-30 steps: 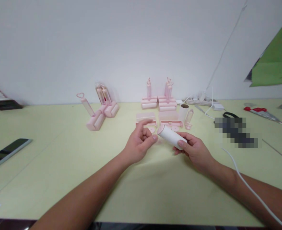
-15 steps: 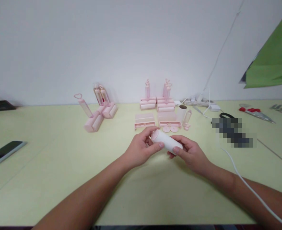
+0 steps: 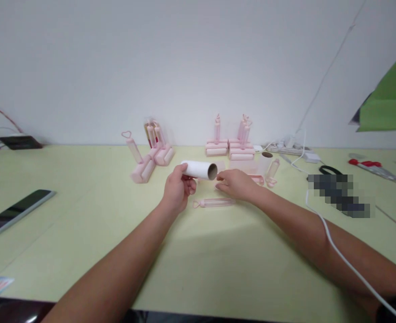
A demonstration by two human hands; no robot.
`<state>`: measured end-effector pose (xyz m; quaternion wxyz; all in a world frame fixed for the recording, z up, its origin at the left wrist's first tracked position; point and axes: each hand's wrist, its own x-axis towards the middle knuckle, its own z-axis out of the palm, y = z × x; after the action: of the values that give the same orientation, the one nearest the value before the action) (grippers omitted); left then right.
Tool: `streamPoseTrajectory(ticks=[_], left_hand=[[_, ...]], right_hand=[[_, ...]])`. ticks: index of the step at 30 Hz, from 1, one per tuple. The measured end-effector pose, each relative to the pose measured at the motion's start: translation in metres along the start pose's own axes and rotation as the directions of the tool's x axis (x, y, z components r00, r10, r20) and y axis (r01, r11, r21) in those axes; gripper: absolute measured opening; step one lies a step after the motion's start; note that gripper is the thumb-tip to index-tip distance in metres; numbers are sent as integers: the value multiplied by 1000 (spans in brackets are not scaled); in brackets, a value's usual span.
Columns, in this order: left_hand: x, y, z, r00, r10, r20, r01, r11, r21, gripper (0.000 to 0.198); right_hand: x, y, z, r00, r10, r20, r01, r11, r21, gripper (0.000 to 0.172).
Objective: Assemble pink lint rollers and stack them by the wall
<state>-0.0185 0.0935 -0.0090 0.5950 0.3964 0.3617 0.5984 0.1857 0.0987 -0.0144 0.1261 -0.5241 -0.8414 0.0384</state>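
Note:
My left hand (image 3: 178,186) is closed around the left end of a white lint-roller refill (image 3: 197,169). The roll lies level above the table, and its open brown cardboard core points right. Just right of that opening is my right hand (image 3: 233,183), its fingers bent and drawn together. A small pale edge shows at the fingertips, too little to name. Below the hands a clear pink handle with a heart-shaped loop (image 3: 214,203) lies on the table. Pink casing parts (image 3: 257,179) are partly hidden behind my right hand.
Pink lint rollers (image 3: 144,168) stand at the left, and more (image 3: 241,150) by the wall. A second roll (image 3: 264,165) stands upright beside a loose handle (image 3: 272,170). A phone (image 3: 18,211) lies left; red-handled scissors (image 3: 375,167) lie right. A white cable (image 3: 331,237) crosses my right forearm.
My left hand has moved left and up with the roll, turning its open end to the right. My right hand has let go of the roll. The handle beneath now shows.

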Motion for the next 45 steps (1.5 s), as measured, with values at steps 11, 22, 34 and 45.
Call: streamPoseTrajectory(ticks=[11,22,34,45], left_hand=[[-6,5,5,982,-130,139,151,977,-148,24],[-10,15,4,935,-214,282,278,938,-209,34],[-7,-3,4,958,-149,246,186,973,-138,31],[-10,-6,9,959,-194,206,223,967,-124,34]], right_hand=[[11,-14,19,992,47,115,-40,998,-57,16],[-1,-13,-18,985,60,-159,-26,978,209,15],[-36,-45,-63,712,-145,-687,518,768,375,5],[-28,-37,-51,683,-219,-697,511,825,242,6]])
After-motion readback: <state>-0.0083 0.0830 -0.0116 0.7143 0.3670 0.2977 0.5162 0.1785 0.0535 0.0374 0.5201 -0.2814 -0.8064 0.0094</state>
